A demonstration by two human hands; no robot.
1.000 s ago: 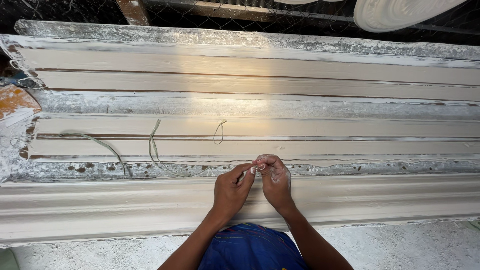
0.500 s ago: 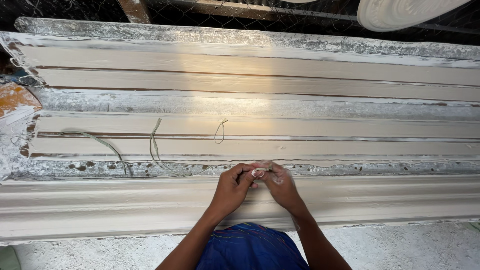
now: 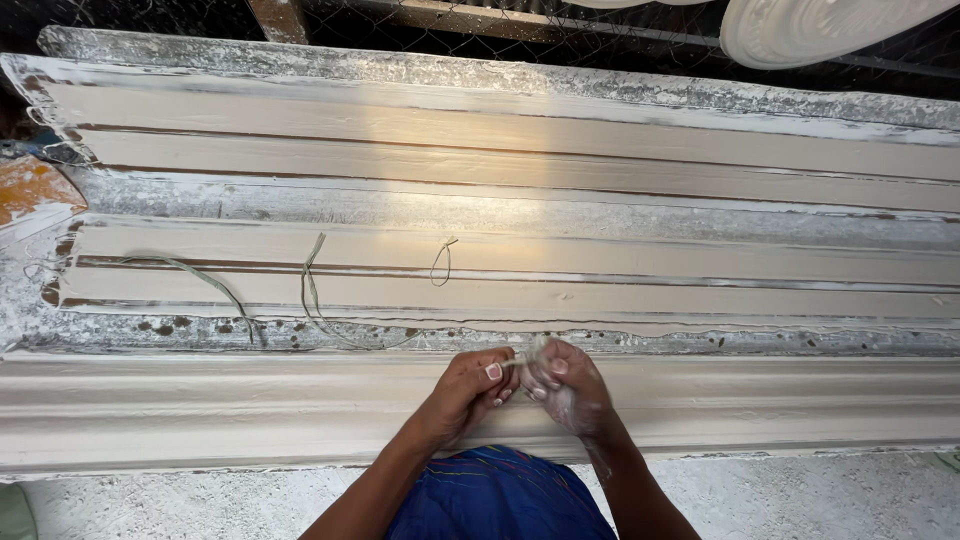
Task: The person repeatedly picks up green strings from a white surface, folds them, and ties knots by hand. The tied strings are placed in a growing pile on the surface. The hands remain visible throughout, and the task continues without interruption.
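Nearest the camera a blue cloth (image 3: 500, 495) covers the person's lap, and just beyond it both hands meet over the near moulded length (image 3: 200, 410), a long pale cornice-like casting running left to right. The left hand (image 3: 468, 390) and the right hand (image 3: 565, 388), which is dusted white, are pressed together at the fingertips, each pinching a small tuft of pale fibre (image 3: 528, 352) between thumb and first fingers; the other fingers are curled in close, not spread. The fibre sits right at the far edge of that near casting, between the two hands. To work such a strand well, it seems best to keep the pinch tight and the two grips close together, so the loose ends stay gathered (wet plaster on the skin probably makes them slip). A little farther off, on the middle mould (image 3: 700, 270), lie a long curved strand (image 3: 315, 300), a smaller looped one (image 3: 442, 262) to its right, and another strand (image 3: 200, 278) at the left. Beyond stands a second pale mould (image 3: 600, 140), then wire mesh (image 3: 480, 40), with a round white plaster casting (image 3: 820, 25) at the far right.
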